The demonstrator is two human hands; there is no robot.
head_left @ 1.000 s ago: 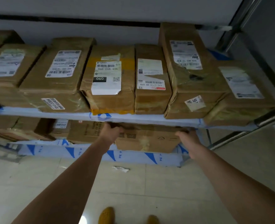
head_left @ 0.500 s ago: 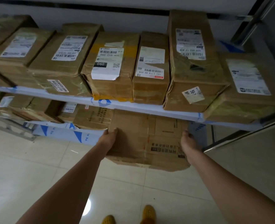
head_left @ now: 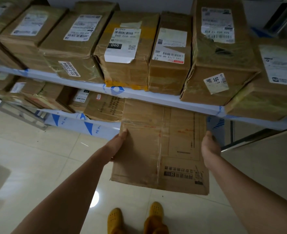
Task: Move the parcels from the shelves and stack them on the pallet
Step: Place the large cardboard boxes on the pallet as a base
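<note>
Cardboard box point(head_left: 159, 146), at lower centre of the frame, sits half out from under the upper shelf point(head_left: 156, 97). Left hand point(head_left: 117, 146) and right hand point(head_left: 210, 147) clamp its sides, fingers hidden underneath; draw it level and clear that shelf edge before lifting.

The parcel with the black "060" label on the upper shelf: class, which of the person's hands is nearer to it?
Left. The left hand is below the 060 parcel, slightly right, gripping the held parcel; the right hand grips its far side.
</note>
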